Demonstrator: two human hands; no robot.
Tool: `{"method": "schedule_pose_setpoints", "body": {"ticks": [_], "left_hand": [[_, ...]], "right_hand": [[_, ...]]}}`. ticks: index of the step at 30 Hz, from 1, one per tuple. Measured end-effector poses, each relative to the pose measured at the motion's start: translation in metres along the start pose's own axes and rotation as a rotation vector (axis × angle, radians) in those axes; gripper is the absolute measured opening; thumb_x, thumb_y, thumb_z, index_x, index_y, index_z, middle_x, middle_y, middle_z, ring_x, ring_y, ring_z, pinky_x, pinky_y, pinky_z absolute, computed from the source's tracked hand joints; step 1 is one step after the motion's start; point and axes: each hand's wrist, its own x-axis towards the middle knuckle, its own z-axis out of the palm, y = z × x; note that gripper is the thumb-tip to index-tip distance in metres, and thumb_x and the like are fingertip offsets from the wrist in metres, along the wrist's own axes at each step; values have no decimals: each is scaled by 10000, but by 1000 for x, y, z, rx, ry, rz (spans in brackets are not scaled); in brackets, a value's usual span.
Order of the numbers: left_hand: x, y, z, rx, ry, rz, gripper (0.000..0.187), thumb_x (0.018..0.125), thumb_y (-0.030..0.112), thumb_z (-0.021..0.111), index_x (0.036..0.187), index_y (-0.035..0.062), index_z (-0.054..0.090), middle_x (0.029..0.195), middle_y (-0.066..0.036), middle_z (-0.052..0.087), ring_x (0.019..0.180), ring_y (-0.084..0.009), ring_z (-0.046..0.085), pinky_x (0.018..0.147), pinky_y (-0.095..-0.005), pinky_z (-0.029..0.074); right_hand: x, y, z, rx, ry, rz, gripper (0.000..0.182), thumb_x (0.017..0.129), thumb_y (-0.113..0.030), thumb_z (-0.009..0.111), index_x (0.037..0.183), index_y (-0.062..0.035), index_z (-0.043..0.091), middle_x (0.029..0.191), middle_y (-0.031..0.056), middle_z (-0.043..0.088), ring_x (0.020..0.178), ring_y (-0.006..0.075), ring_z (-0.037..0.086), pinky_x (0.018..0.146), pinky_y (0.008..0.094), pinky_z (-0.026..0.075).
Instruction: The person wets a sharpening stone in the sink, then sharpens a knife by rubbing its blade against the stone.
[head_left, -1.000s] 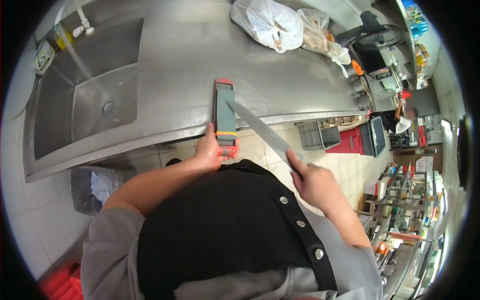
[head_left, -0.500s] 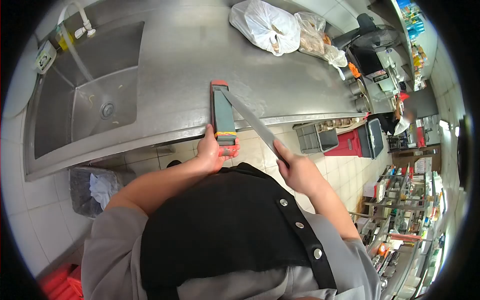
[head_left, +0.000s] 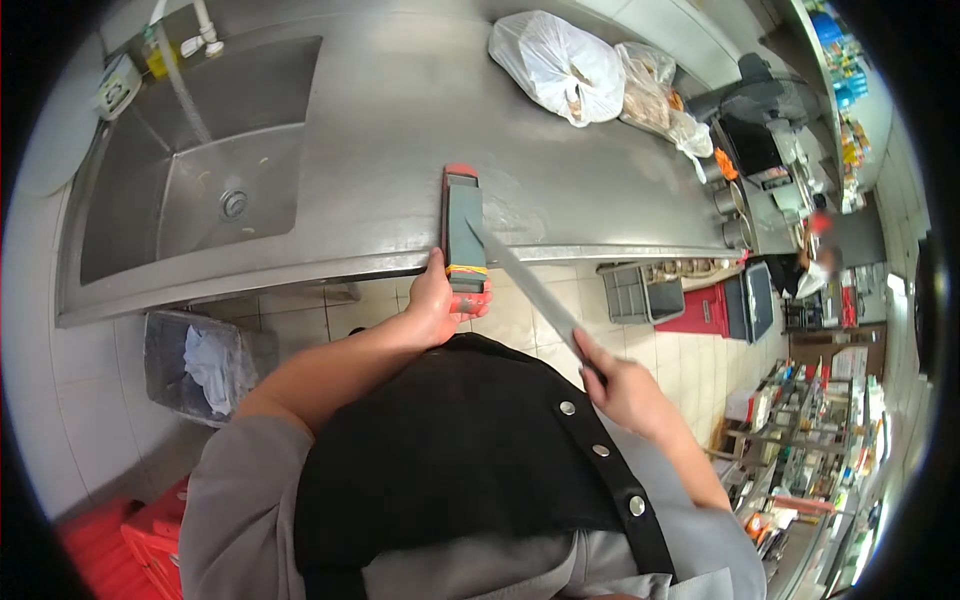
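Observation:
My left hand (head_left: 440,298) grips the near end of a sharpening stone (head_left: 464,222) in a holder with red ends. A yellow and red band wraps the stone near my fingers. Its far end lies over the steel counter, and the near end juts past the counter's edge. In my right hand (head_left: 622,385) is the dark handle of a long knife (head_left: 538,293). The blade slants up and left, and its tip lies over the middle of the stone. Part of the handle is hidden by my fingers.
A steel sink (head_left: 205,190) with a running tap is at the left. White plastic bags (head_left: 560,65) sit at the counter's back. Beneath are a bin (head_left: 165,365) and grey crates (head_left: 640,298). Shelves (head_left: 800,440) stand at right; another person (head_left: 815,278) is far off.
The knife has slid along the stone toward me, its tip going from near the far end to about the middle. My left hand keeps its hold; the whole view has shifted slightly.

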Motion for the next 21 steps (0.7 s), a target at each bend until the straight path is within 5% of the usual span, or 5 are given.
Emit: {"method": "schedule_pose_setpoints", "body": {"ticks": [8,9,15,21], "left_hand": [[-4,-1,9,27,122,50,667,1134,556,188,1254,12,555,1011,-184,717,799,-306,697,711,-473,578],[-5,-1,10,38,133,54,667,1134,555,189,1257,11,555,1009,-186,718,799,-305,698,713,-472,579],[-6,-2,7,25,74,43,643,1136,541,162,1279,37,535,1009,-178,710,812,-294,695,718,-449,571],[-7,-1,10,45,104,60,648,1135,544,173,1281,27,536,1009,-177,713,814,-291,699,712,-450,573]], "right_hand": [[114,25,18,-68,47,-69,549,1008,-212,628,1537,-141,499,976,242,737,838,454,705,759,509,574],[105,41,28,-48,143,-200,562,1009,-250,611,1552,-186,480,835,227,723,745,447,694,708,520,570],[25,65,8,-46,39,-260,555,1014,-270,601,1551,-195,481,830,207,726,759,428,702,720,507,572],[148,49,40,-20,177,-289,546,1024,-297,595,1554,-234,481,858,224,732,748,431,709,676,517,572]]}}
